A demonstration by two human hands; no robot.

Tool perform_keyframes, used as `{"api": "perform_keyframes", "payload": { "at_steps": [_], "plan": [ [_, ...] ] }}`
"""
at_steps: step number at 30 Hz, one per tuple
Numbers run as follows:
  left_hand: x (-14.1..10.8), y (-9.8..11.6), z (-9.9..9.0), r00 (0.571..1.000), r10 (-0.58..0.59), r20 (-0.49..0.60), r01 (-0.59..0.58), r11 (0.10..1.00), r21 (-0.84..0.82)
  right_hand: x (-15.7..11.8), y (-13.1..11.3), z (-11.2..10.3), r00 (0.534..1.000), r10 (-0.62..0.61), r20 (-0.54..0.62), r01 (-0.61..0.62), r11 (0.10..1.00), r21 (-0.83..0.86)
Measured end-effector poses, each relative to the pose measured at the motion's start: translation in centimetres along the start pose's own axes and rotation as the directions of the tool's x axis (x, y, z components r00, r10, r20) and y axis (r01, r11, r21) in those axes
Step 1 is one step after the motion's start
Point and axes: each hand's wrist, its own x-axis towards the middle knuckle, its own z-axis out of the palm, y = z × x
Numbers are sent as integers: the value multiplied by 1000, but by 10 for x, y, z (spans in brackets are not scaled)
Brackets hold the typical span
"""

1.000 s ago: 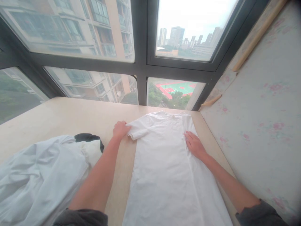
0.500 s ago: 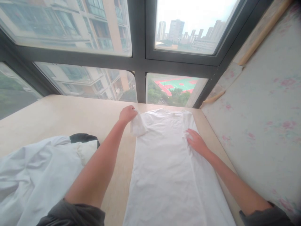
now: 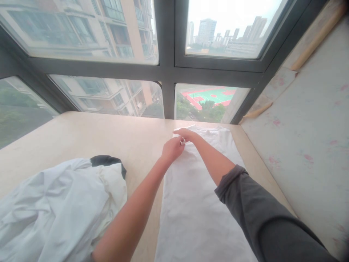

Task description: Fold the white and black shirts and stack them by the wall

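A white T-shirt (image 3: 201, 196) lies spread lengthwise, its neckline toward the window. My left hand (image 3: 173, 148) is closed at the shirt's upper left edge, pinching a bit of the sleeve fabric. Just beyond it my right hand (image 3: 188, 134) reaches across the upper shirt to the left shoulder, fingers stretched out over the cloth. The two hands meet or nearly touch, and together they cover the left sleeve area. The right forearm passes above the chest of the shirt.
A light wooden surface (image 3: 109, 134) carries the shirt. To the left lies a heap of white clothes (image 3: 54, 203) with a dark piece (image 3: 106, 160) at its back. Grey window frames (image 3: 167, 69) stand beyond, and a flowered wall (image 3: 308, 145) borders the right side.
My right hand has crossed from the shirt's right side to its left shoulder. My left hand has moved right and inward, bringing the left sleeve fabric over the shirt. The view has shifted slightly.
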Motion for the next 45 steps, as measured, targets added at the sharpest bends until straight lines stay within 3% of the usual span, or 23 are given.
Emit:
{"api": "perform_keyframes", "payload": {
  "at_steps": [6,10,15,20,23,30,34,37,41,45],
  "plan": [
    [-48,-12,4,995,0,-101,2,1000,18,-6,4,1,998,52,23,-52,999,-3],
    [-70,-23,23,985,-69,-160,70,998,1,-11,-1,-4,997,70,9,-71,994,85],
    [-66,-31,38,944,-226,-240,205,973,-107,-13,-8,-4,996,93,-1,-92,987,132],
    [-58,-45,23,889,-346,-301,308,936,-170,-5,-5,-1,998,55,-13,-52,987,153],
    [-54,-48,14,880,-368,-300,329,928,-172,2,-2,2,1000,20,-21,-17,991,135],
    [-57,-25,17,943,-214,-254,208,977,-50,13,11,-6,992,-112,-53,113,993,26],
    [-67,-2,30,993,-4,-121,12,998,68,6,36,-19,984,-152,-88,143,984,-104],
    [-75,7,38,994,104,-14,-102,986,131,2,60,-25,985,-129,-117,98,965,-241],
    [-83,3,39,990,135,31,-138,974,180,7,74,-26,979,-132,-152,68,927,-369],
    [-89,-4,37,992,126,29,-130,968,215,23,65,-12,973,-167,-157,88,905,-416]
  ]
}}
